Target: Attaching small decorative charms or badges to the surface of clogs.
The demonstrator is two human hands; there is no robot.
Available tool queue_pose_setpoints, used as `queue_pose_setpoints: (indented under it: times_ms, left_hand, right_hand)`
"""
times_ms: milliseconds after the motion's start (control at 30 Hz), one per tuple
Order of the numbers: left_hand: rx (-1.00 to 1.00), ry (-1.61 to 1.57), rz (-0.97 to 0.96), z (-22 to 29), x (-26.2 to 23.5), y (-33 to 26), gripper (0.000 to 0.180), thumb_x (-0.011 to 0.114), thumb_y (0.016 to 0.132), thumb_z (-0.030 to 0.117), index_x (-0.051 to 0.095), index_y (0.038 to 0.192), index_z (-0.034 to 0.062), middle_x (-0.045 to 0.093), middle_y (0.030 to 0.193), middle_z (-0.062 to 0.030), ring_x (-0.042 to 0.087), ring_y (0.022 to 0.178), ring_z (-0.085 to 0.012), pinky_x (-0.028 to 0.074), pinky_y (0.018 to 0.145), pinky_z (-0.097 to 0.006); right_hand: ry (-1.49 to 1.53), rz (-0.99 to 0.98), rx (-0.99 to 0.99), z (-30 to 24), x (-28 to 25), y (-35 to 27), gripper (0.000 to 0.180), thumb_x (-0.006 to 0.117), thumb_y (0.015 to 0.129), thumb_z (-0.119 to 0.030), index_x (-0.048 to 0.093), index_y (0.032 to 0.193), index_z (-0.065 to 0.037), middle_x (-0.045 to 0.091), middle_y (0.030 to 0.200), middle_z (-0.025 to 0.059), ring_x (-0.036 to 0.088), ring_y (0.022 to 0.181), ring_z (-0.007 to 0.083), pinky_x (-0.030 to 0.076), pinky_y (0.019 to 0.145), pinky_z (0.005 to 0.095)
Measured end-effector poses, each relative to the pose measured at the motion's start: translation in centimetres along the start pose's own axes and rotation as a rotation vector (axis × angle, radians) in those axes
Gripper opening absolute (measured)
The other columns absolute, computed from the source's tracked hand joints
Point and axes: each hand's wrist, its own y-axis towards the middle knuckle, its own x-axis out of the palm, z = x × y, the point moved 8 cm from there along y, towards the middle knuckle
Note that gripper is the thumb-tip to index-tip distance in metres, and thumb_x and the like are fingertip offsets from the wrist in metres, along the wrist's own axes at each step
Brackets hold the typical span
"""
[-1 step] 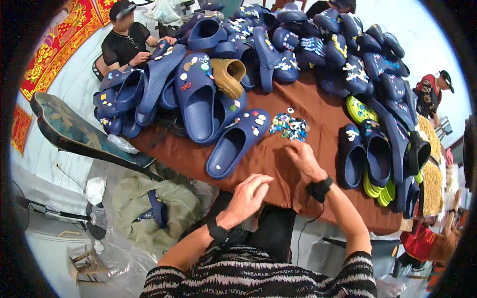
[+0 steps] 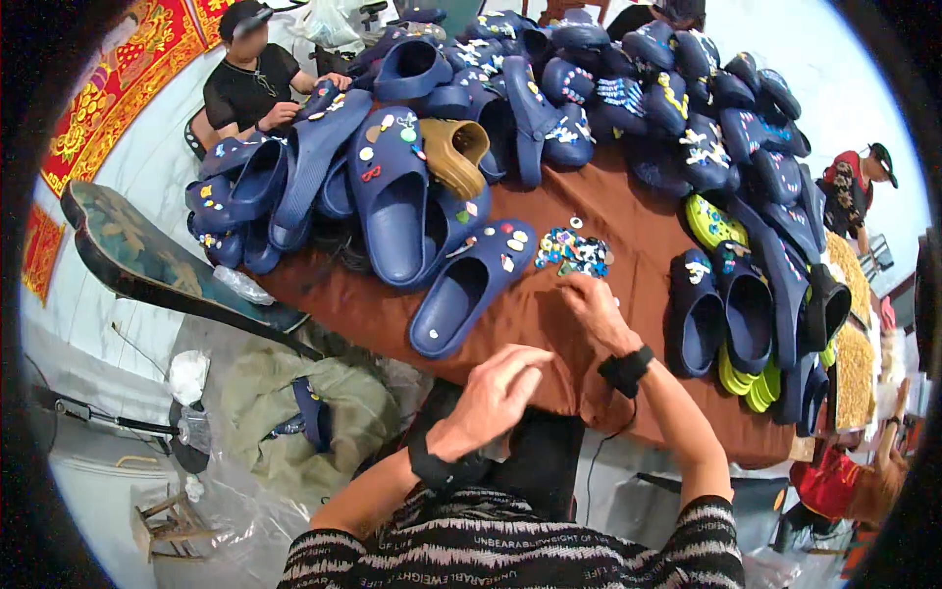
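The scene is lit evenly by soft daylight, brightest on the pale floor at upper right, where detail is washed out. Only faint shadows are cast. Straight edges are bent strongly by the fisheye, the corners are blacked out, and slight softness is seen throughout.

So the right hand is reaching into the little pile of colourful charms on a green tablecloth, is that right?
Not quite: the tablecloth is brown, not green. The head view shows the right hand reaching to the pile of colourful charms on it, as you said.
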Motion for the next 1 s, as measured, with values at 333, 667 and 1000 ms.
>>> queue_pose_setpoints:
  times_ms: [333,667,1000]
  left_hand:
    - [0.942,-0.121,0.288,21.9,-7.1,3.7,0.028,0.071,0.077,0.019,0.068,0.102,0.0073,0.062,0.099,-0.0098,0.066,0.089,-0.0287,0.057,0.078,-0.043]
    - [0.589,-0.096,0.295,16.6,-12.4,6.5,0.020,0.071,0.077,0.020,0.070,0.092,0.0059,0.066,0.088,-0.0118,0.069,0.082,-0.0298,0.057,0.075,-0.044]
    - [0.715,-0.076,0.206,12.1,-11.6,7.5,0.018,0.071,0.079,0.022,0.072,0.087,0.0053,0.069,0.082,-0.0144,0.070,0.080,-0.0331,0.056,0.072,-0.048]
  right_hand:
    - [0.118,0.192,-0.036,5.3,0.5,18.2,0.029,0.062,0.089,-0.020,0.071,0.107,0.000,0.072,0.102,0.0223,0.070,0.100,0.0381,0.055,0.088,0.0441]
    - [-0.241,0.226,-0.021,2.9,-0.4,27.6,0.048,0.061,0.090,-0.040,0.068,0.100,0.007,0.069,0.100,0.0300,0.067,0.100,0.0450,0.051,0.089,0.0474]
    - [0.778,0.326,0.432,5.6,0.4,29.3,0.040,0.075,0.087,-0.035,0.069,0.093,0.004,0.066,0.081,0.0099,0.061,0.069,0.0191,0.047,0.061,0.0366]
